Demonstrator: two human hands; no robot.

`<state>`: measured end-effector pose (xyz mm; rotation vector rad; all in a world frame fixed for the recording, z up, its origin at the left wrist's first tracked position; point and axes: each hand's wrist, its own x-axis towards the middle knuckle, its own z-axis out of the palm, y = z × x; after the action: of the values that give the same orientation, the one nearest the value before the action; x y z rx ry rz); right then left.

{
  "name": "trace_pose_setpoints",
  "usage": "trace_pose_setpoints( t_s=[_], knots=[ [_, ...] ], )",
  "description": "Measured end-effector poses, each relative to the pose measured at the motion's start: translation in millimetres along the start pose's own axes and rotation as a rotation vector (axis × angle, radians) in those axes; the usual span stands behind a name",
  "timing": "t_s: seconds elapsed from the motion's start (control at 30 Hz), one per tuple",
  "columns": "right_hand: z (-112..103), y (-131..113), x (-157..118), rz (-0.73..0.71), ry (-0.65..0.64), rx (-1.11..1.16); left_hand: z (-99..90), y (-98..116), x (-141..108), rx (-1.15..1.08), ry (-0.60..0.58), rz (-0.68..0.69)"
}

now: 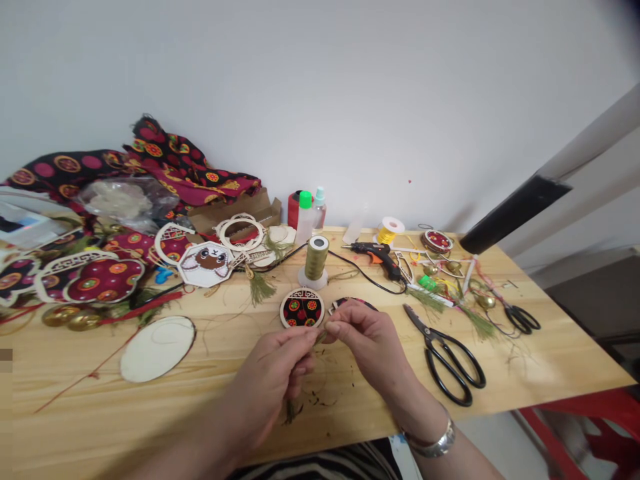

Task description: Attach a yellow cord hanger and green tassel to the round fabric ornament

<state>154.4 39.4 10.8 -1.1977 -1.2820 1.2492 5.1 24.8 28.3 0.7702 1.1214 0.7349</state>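
Both my hands meet over the front middle of the table. My left hand point(283, 363) is closed round an olive-green thread tassel point(290, 412), whose loose ends hang below the fingers. Thumb and fingertips of my right hand point(363, 337) pinch at the tassel's upper end, touching the left fingertips; the thread there is too small to make out. Just beyond the hands lies a round wooden-framed ornament point(302, 309) with dark patterned fabric. A second fabric piece point(356, 304) is partly hidden behind my right hand. Behind these stands a spool of olive thread point(317, 260).
Black-handled scissors point(450, 360) lie right of my hands, smaller scissors point(523, 319) farther right. A glue gun point(375, 257) and its cord lie behind. Ornaments point(103, 280) and patterned fabric point(170, 160) crowd the left. An oval white piece point(157, 349) lies nearer. Bottles point(305, 220) stand by the wall.
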Motion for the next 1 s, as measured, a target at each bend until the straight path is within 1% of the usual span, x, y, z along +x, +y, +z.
trace_pose_setpoints(
  t_s=[0.2, 0.27, 0.33, 0.4, 0.43, 0.57, 0.63, 0.8, 0.9, 1.0],
  knots=[
    [1.7, -1.5, -0.5, -0.005, -0.024, 0.015, -1.7, -3.4, 0.3, 0.091, 0.027, 0.028],
    [0.9, -1.6, -0.4, -0.023, 0.003, -0.007, -2.3, -4.7, 0.6, 0.099, 0.032, 0.035],
    [-1.4, 0.1, -0.2, -0.035, 0.066, -0.016, -3.2, -5.9, 1.0, 0.099, 0.034, 0.046],
    [-4.5, 3.9, -0.4, 0.004, 0.109, 0.054, -4.5, -6.8, 1.3, 0.094, 0.040, 0.063],
    [-6.1, 6.3, -0.7, 0.049, 0.106, 0.122, -5.1, -7.1, 1.4, 0.093, 0.043, 0.074],
    [-8.7, 14.6, -3.9, 0.283, -0.024, 0.398, -5.9, -6.7, 1.0, 0.082, 0.043, 0.086],
    [-7.6, 15.4, -5.9, 0.343, -0.098, 0.473, -5.0, -6.1, 0.2, 0.075, 0.028, 0.086],
    [-4.0, 12.4, -7.2, 0.332, -0.237, 0.565, -2.7, -5.9, -1.5, 0.089, -0.030, 0.075],
    [-3.6, 13.1, -5.6, 0.339, -0.279, 0.583, -3.2, -7.0, -1.5, 0.101, -0.066, 0.061],
    [-2.2, 13.8, -4.2, 0.303, -0.296, 0.600, -4.4, -8.8, -1.7, 0.112, -0.095, 0.036]
  ],
)
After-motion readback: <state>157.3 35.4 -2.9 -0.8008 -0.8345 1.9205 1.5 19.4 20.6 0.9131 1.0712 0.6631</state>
